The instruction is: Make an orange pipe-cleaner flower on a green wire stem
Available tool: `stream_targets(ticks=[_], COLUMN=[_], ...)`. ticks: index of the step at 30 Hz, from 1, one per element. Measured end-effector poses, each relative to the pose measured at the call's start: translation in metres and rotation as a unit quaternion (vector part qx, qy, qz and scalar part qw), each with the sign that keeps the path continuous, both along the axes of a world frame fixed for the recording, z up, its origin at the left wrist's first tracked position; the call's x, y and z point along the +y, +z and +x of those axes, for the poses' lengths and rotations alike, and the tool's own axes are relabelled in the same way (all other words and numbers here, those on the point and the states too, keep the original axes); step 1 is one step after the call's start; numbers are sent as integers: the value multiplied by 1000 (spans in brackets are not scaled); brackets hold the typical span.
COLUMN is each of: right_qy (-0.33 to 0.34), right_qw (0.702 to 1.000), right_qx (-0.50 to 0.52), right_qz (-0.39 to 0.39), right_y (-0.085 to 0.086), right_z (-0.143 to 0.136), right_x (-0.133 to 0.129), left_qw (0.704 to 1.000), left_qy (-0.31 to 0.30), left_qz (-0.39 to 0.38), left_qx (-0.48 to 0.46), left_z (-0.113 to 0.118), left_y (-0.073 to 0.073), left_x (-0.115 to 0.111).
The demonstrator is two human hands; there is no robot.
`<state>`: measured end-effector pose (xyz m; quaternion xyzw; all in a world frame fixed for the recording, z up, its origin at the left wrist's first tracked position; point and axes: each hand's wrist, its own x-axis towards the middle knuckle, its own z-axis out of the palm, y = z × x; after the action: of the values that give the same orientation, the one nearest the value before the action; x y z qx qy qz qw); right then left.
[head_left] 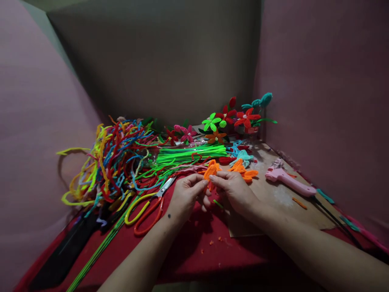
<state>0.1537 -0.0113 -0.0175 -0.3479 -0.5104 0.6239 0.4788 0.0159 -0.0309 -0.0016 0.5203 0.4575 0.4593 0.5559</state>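
Between both hands is an orange fuzzy flower piece [212, 168] with looped petals, held above the red cloth. My left hand [189, 192] pinches its lower left side between thumb and fingers. From the right, my right hand [233, 189] grips the same piece, thumb and forefinger pressed against it. The fingertips of the two hands nearly meet, and the lower fingers are partly in shadow. Just behind my right hand, more orange petal pieces [243, 170] lie on the brown board.
Scissors [158, 194] lie left of my left hand, beside a tangle of coloured pipe cleaners [112, 158]. Green stems [191, 154] and finished flowers [211, 121] are behind. A pink glue gun [288, 180] rests on the board [273, 207] at right; its cable runs down right.
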Motion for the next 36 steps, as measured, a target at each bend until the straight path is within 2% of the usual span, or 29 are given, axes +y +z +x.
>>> stream_targets(ticks=[4,6,9,11,13,15,18,21,25,30,36], right_qy=[-17,-10,25,25,12,-5,-51,-112,-159,-168,-109], right_qw=[999,999,995,991,990,994,998,981,953,940,955], right_qx=[-30,-22,60,112,122,96,14,-86,-160,-185,-185], right_qz=[7,-21,-71,-75,-67,-42,43,135,200,234,207], right_y=[4,5,5,4,5,5,5,2,-4,-7,-4], right_z=[1,1,1,1,1,1,1,1,1,0,1], right_x=[-2,-1,0,1,2,1,0,-2,-3,-4,-4], left_qw=[1000,1000,999,998,997,997,996,996,996,994,988], left_qy=[6,15,32,38,37,37,44,49,46,55,81], left_qz=[12,20,27,34,42,46,46,50,54,53,64], left_qx=[-2,15,35,41,48,53,59,58,57,74,112], left_z=[-4,-5,-5,-4,-2,1,3,3,3,3,3], left_y=[-1,-1,-1,0,0,-1,-1,-2,-3,-4,-6], left_x=[1,1,1,1,1,1,0,0,0,0,0])
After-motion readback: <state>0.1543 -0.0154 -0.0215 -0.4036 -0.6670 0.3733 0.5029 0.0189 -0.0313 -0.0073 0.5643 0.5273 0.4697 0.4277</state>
